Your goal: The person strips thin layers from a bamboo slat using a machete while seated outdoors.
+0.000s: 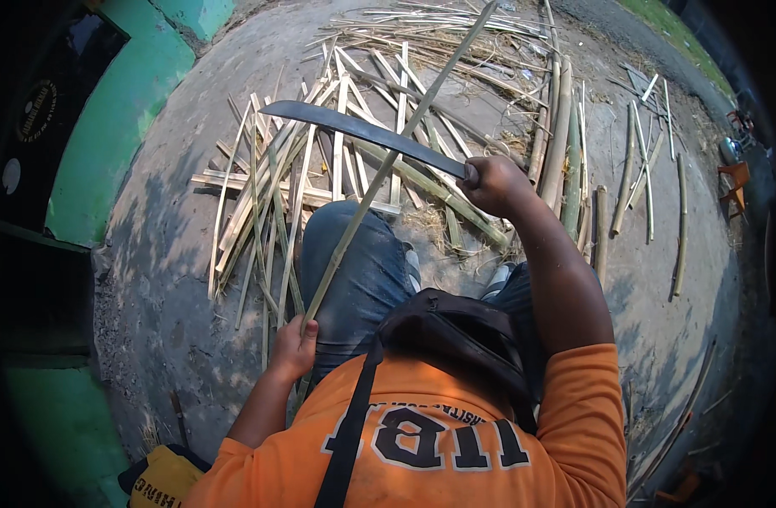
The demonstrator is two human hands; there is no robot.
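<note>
My right hand (494, 184) is closed round the handle of a machete (354, 127), held out in front of me. Its long dark blade points to the left, with the tip slightly curved. My left hand (295, 345) grips a long, thin bamboo strip (354, 222) low down, beside my left knee. The strip slants up and away to the right and crosses the blade near its middle. Whether blade and strip touch I cannot tell. Below the blade lies a loose heap of split bamboo strips (344, 144) on the ground.
Thick bamboo poles (560, 127) lie right of the heap, with thinner sticks (642, 169) farther right. More strips (422, 38) are piled at the far side. A green wall (108, 144) stands at left. A black bag (455, 326) rests on my lap; an orange chair (734, 182) is far right.
</note>
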